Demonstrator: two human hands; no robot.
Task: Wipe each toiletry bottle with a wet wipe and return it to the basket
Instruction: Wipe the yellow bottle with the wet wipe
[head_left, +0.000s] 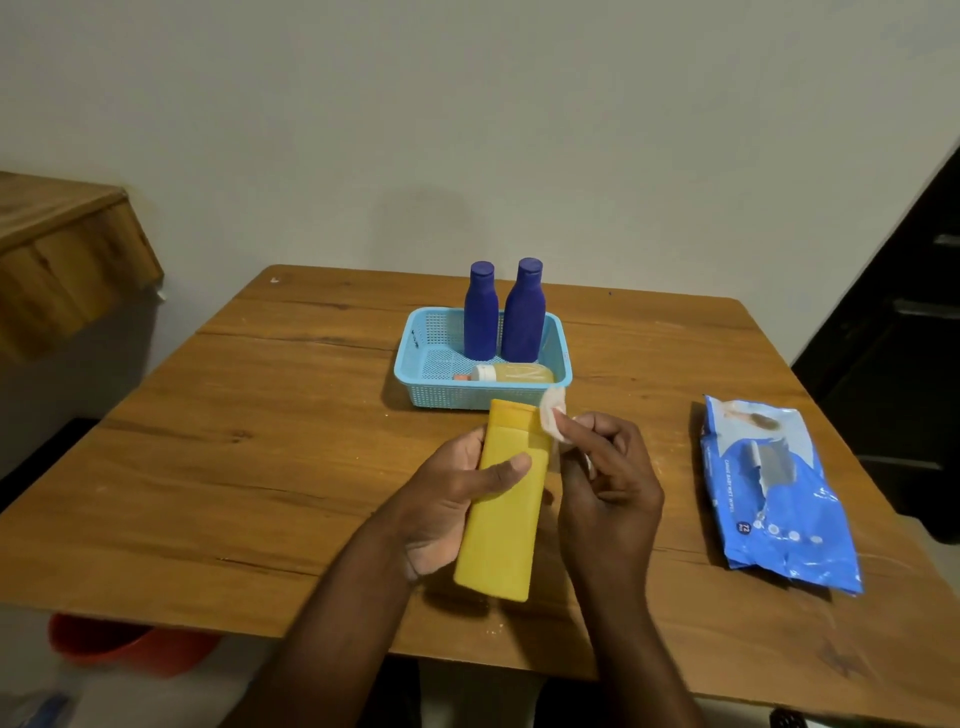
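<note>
My left hand (447, 493) grips a tall yellow bottle (506, 519) above the table, cap end pointing away from me. My right hand (608, 478) pinches a white wet wipe (551, 415) against the bottle's upper right side near the cap. Behind them a light blue basket (415, 358) holds two upright dark blue bottles (480, 312) (523, 312) and a small pale yellow bottle (514, 373) lying on its side with a white cap.
A blue wet-wipe pack (774, 493) lies flat on the wooden table (260, 441) to the right. A wooden shelf (62, 260) juts out at left. Something red (119, 644) sits on the floor below the table's near left edge.
</note>
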